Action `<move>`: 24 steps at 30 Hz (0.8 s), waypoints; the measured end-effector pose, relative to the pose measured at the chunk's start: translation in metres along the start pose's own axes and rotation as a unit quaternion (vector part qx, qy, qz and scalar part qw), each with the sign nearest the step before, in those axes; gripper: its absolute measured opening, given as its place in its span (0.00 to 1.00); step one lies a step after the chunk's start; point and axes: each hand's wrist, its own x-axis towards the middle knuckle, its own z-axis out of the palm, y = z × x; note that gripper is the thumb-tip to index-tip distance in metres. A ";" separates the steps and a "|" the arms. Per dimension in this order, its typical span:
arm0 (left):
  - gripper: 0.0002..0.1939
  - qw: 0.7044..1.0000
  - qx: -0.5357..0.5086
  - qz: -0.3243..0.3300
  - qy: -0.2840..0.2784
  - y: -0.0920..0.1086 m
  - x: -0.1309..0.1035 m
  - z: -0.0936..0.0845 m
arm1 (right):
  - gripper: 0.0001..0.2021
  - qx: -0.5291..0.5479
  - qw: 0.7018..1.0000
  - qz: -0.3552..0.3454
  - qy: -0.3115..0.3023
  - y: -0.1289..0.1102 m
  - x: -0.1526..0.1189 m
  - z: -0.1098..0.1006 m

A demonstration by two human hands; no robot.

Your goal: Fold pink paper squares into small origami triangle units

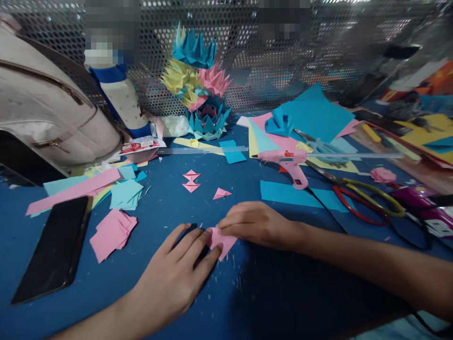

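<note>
A small pink paper square [222, 244], apparently with a folded upper edge, lies on the blue table between my hands. My left hand [179, 267] rests palm down, its thumb and forefinger holding the paper's left side while the other fingers spread over the table. From the upper right, my right hand [256, 222] has its fingers pressed together on the paper's top edge; its fingertips are partly hidden. Just beyond sit a folded pink triangle [222, 193] and two more pink folded pieces [191, 181], tip to tip. A stack of pink squares [112, 233] lies to the left.
A phone [53, 250] and light-blue squares [126, 194] are at left. A pink glue gun [288, 163], its cord running right, and red-and-yellow-handled scissors [368, 200] lie right. Behind stand a spiky folded-paper model [208, 118], a bottle [122, 97] and a bag [49, 99].
</note>
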 end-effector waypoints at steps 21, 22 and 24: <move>0.20 1.000 -0.016 -0.002 -0.019 -0.002 0.001 -0.001 | 0.13 -0.034 0.998 -0.037 -0.032 0.001 0.000 -0.002; 0.21 1.000 -0.018 -0.002 -0.020 -0.002 0.002 -0.001 | 0.13 -0.038 0.998 -0.038 -0.034 0.000 0.000 -0.003; 0.22 0.999 -0.019 0.001 -0.027 -0.002 0.002 -0.002 | 0.13 -0.039 0.998 -0.029 -0.042 -0.001 0.002 -0.004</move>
